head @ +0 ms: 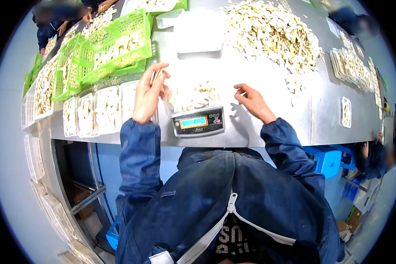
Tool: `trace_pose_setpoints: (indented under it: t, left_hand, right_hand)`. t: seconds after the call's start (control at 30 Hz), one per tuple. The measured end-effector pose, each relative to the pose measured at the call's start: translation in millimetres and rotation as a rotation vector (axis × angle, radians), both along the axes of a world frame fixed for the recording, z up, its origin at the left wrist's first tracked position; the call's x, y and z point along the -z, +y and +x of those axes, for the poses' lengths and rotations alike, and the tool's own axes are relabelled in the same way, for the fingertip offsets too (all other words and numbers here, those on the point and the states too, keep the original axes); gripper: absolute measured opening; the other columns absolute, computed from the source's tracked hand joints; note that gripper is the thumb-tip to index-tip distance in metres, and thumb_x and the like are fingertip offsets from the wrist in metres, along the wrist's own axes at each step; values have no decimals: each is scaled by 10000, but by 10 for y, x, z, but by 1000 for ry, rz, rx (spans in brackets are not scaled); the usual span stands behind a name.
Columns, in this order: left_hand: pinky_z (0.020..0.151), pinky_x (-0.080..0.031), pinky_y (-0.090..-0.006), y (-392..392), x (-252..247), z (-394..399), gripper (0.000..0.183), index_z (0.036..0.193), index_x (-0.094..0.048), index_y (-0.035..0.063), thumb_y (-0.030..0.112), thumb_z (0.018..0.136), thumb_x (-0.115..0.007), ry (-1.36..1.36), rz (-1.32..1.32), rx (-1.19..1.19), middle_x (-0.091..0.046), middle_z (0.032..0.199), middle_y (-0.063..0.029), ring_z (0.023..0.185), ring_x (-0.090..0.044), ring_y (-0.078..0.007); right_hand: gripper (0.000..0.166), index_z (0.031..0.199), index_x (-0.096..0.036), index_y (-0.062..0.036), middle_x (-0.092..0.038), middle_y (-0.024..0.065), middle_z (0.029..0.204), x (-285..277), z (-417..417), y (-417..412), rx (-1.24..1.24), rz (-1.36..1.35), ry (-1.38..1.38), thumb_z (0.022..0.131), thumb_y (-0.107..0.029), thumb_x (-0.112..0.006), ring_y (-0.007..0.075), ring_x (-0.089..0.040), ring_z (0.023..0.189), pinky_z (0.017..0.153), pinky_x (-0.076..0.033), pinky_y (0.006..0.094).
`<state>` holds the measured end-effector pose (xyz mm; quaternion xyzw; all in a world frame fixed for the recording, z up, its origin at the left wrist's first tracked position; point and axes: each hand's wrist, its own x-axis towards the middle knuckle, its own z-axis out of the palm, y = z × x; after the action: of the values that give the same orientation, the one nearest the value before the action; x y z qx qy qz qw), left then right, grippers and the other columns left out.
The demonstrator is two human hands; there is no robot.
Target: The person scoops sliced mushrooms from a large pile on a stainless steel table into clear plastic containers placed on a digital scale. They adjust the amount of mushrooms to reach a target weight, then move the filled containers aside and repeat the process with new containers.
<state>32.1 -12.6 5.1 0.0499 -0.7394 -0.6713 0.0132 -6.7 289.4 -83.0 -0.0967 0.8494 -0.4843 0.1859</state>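
Observation:
Before me stands a digital bench scale with a lit display. Pale dried slices, which look like mushroom, lie heaped on its pan, in what seems a tray washed out by glare. My left hand is raised at the left of the pan, with a few slices held between its fingers. To the right of the scale my right hand hovers over the metal table, apart from the pan. Its fingers are loosely bent and I see nothing in them.
A large slice heap spreads at the back right. White plastic trays are stacked behind the scale. Green baskets and filled trays stand left; stacked filled trays stand right. Co-workers' hands show at far left.

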Motion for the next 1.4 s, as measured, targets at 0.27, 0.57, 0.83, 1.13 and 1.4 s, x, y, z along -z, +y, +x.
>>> trace_pose_setpoints:
  t: [0.27,0.57,0.83,1.13,1.4]
  left_hand:
    - [484,-403,-193,251,4,-1069,263,1146,-563,83,141,896,-503,-29,-89,157,-571,863,-35,578,-530,-69]
    - [750,-514,-316,1383,-231,-1989,498,1379,-375,146,258,915,-519,557,-503,476,-501,1258,-114,932,-583,-202]
    - [983,-380,-365,-40,442,-298,450,1318,-411,-11,170,912,-481,121,-553,-67,-464,1316,-197,1221,-447,-297]
    - [1055,-281,-336,70,1199,497,502,1352,-315,-68,158,927,-457,-47,-159,-349,-386,1371,-217,1273,-375,-285]
    - [1092,-184,-435,174,1023,358,663,1373,-285,-33,265,861,-582,192,-584,-294,-291,1414,-244,1332,-250,-365]
  right_hand:
    - [300,1086,-582,9,-613,102,854,-144,218,37,6,-29,-38,849,-171,-546,166,-543,697,658,-455,290]
    - [278,1076,-580,14,-590,76,788,-68,243,212,31,-97,14,860,-156,-547,141,-528,664,635,-451,281]
    - [321,1138,-533,22,-562,48,779,18,171,-109,9,-227,-56,861,-140,-525,112,-508,647,613,-431,258]
    - [358,1160,-528,-8,-586,82,911,210,-76,-322,165,-221,-52,846,-181,-543,177,-590,675,618,-481,297]
    - [445,1161,-497,26,-556,89,684,182,-222,-696,60,131,298,762,-149,-585,244,-548,596,596,-454,359]
